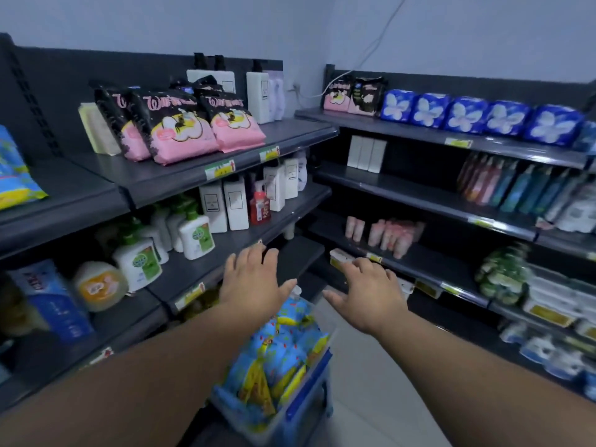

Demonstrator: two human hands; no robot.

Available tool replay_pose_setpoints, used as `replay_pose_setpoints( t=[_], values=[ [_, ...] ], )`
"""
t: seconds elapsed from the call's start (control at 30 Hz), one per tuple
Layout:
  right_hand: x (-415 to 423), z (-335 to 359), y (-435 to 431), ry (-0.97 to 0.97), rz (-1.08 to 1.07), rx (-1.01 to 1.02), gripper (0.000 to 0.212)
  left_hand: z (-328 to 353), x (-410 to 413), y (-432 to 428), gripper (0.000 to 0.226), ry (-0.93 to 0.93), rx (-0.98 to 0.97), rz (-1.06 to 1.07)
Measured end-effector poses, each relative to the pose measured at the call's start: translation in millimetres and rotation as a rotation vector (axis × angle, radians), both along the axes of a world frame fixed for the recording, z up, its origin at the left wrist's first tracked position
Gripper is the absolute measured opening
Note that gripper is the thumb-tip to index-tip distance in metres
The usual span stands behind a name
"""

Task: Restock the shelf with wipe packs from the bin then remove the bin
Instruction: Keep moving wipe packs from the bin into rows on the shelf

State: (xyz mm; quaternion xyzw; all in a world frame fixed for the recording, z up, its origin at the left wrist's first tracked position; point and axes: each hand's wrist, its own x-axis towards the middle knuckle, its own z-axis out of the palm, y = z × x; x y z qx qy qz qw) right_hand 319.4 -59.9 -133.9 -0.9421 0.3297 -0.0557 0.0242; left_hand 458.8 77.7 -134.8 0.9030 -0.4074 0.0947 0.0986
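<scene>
Two hands spread wide, empty: left hand [254, 282]; right hand [371, 295] | bin [301, 414]; wipe packs [283, 350] | Dettol bottle [196, 237]

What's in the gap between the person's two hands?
In the head view, the topmost wipe pack sticks up from the blue bin into the gap between the left hand and the right hand, with pale floor beside it.

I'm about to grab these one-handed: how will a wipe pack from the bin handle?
Probably soft and floppy: the wipe packs are pouches slumped against each other in the bin. Their glossy film may be slippery. Flat, so unlikely to roll.
</scene>
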Motion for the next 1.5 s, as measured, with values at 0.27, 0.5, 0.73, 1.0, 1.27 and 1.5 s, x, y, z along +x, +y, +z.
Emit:
replay_pose_setpoints(
  t=[0.27, 0.5, 0.73, 1.0, 1.27, 1.5],
  values=[
    [-43.7, -50.1, -66.0, 0.105, 0.041, 0.118, 0.069, -61.3, -29.1, -39.3, 0.066, 0.032, -0.019, 0.130],
    [-20.4, -119.4, -70.8, 0.154, 0.077, 0.246, 0.064, -128.2, -0.6, -27.9, 0.056, 0.152, 0.095, 0.216],
    [32.8, -211.4, -51.6, 0.244, 0.119, 0.332, 0.058, -225.4, 52.9, -8.2, 0.062, 0.288, 0.318, 0.232],
    [89.7, -300.8, -34.7, 0.273, 0.108, 0.424, 0.060, -311.3, 111.0, -8.7, 0.069, 0.457, 0.560, 0.081],
    [124.0, -335.9, -31.4, 0.272, 0.086, 0.481, 0.053, -350.1, 146.5, -20.0, 0.054, 0.506, 0.648, -0.195],
    [158.8, -337.0, -26.2, 0.272, 0.089, 0.545, 0.050, -336.2, 179.7, -9.4, 0.030, 0.662, 0.423, -0.207]
  ],
)
